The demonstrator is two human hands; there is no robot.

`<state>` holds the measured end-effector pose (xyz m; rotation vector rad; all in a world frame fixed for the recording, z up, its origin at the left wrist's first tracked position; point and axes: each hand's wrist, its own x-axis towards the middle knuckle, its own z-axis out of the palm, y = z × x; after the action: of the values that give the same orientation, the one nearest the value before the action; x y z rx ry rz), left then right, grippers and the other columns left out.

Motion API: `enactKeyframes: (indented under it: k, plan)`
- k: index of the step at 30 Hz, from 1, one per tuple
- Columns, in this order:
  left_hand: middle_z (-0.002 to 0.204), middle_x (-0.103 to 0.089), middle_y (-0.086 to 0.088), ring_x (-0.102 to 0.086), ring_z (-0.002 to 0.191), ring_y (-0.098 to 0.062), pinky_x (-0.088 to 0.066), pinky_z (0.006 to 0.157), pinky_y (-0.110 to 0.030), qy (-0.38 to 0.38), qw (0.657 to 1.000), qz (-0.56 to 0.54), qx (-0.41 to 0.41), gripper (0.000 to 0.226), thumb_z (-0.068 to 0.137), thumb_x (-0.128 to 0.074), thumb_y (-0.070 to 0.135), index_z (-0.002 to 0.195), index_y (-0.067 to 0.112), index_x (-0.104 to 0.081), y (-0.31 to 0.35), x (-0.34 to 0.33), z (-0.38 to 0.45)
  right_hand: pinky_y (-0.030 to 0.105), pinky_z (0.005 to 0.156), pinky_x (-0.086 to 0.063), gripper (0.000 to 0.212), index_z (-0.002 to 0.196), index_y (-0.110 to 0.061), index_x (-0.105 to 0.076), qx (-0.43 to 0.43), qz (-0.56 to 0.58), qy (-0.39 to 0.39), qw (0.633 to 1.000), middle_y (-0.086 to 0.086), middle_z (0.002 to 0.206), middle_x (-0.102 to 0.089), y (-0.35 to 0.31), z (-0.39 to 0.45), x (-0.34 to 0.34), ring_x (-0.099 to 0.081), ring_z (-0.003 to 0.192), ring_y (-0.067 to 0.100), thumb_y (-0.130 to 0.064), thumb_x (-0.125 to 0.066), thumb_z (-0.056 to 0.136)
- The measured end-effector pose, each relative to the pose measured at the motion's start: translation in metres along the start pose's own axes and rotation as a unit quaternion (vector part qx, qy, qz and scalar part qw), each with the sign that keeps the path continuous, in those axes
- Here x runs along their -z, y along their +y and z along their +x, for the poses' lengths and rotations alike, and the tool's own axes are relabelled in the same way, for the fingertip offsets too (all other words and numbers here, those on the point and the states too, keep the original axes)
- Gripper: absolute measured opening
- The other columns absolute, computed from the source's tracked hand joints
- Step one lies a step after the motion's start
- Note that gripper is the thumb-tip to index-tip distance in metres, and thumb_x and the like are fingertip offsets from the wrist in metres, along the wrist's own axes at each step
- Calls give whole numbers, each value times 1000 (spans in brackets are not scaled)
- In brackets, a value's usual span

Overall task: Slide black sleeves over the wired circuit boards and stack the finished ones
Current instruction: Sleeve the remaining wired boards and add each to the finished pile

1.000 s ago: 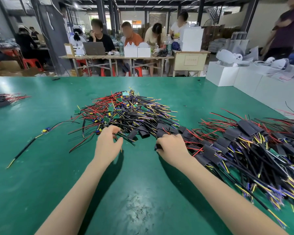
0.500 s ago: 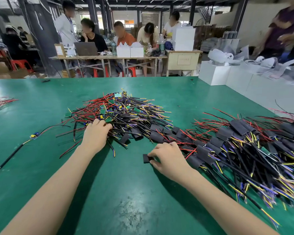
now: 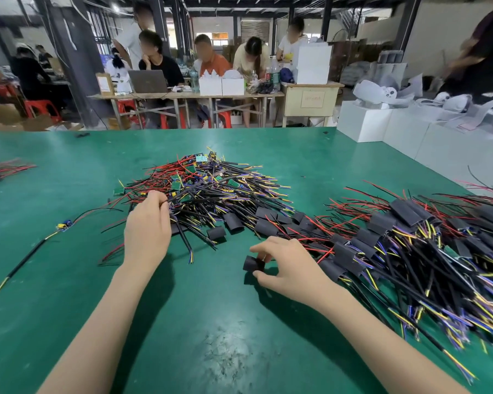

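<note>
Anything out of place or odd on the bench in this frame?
One wired circuit board lies alone on the green table, left of the unsleeved pile, its black cable trailing toward the near-left edge. A few empty black sleeves lie scattered along that pile's near side. Nothing looks damaged.

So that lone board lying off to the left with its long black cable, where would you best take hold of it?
Probably by the black cable just behind the small board, coming from above with finger and thumb. The cable lies flat and straight on the green table, apart from the pile, so nothing crowds the grip. The board itself carries small parts, better left unpinched.
</note>
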<state>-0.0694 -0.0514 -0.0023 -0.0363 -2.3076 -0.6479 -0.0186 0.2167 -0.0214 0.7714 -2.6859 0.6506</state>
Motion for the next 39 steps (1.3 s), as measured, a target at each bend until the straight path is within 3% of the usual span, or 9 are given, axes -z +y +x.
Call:
enactKeyframes:
  k: [3,6,12,18,22,26,30,35,39]
  plan:
    - [71,-57,0,-47,63,-23,-36,63,-35,0,995,-100,-24,3,98,-53,11,95,13,-54,15,10,-12,29,84,-47,34,110,-17,-68,-30,46,23,998,-3,92,-63,2,-4,6,-60,83,12,-24,-69,77]
    - [69,-59,-2,-44,59,-19,-36,60,-34,-84,974,-208,-43,12,96,-57,8,91,17,-62,26,15,-23,23,79,-47,33,108,-17,-70,-62,68,40,995,-5,86,-59,6,-8,12,-56,74,7,-20,-71,76]
    - [52,-51,12,-36,47,-1,-31,49,-15,-183,914,-360,25,16,93,-60,3,83,12,-67,29,12,-36,23,68,-46,23,91,-18,-74,-72,86,99,989,-7,76,-60,18,-14,28,-54,67,3,-8,-71,70]
    - [63,-63,-2,-35,43,-7,-32,45,-15,-188,893,-405,63,11,85,-69,20,75,20,-73,24,6,-38,31,66,-51,27,94,-16,-73,-47,75,162,983,-3,77,-62,21,-15,37,-58,68,13,-3,-72,70]
    - [49,-46,6,-34,43,-7,-31,44,-15,-205,887,-411,59,27,75,-65,45,78,20,-74,19,3,-40,28,72,-49,30,101,-15,-71,-21,41,159,986,-6,80,-60,22,-16,38,-54,74,9,-7,-71,72]
    - [48,-38,7,-29,46,-13,-24,47,-22,-221,875,-427,63,25,78,-66,41,81,17,-75,19,2,-41,32,80,-51,34,108,-12,-70,0,15,139,990,-3,91,-64,21,-17,36,-59,86,16,-8,-71,74]
    - [48,-35,3,-27,48,-18,-19,52,-41,-239,876,-415,63,18,82,-64,29,78,16,-75,21,2,-42,33,80,-49,35,108,-11,-70,20,16,145,989,-2,91,-65,19,-17,37,-59,85,17,-7,-72,74]
    - [49,-37,4,-30,45,-13,-25,47,-24,-239,884,-396,68,17,82,-63,27,75,17,-75,20,6,-40,35,80,-48,34,107,-14,-71,39,21,145,988,-7,93,-65,19,-17,39,-58,85,12,-11,-69,73]
    - [50,-40,3,-29,47,-13,-26,46,-23,-260,888,-375,60,18,81,-63,30,75,17,-74,21,7,-41,38,76,-47,35,106,-15,-71,66,-10,132,989,-5,96,-67,18,-17,37,-61,88,15,-12,-72,71]
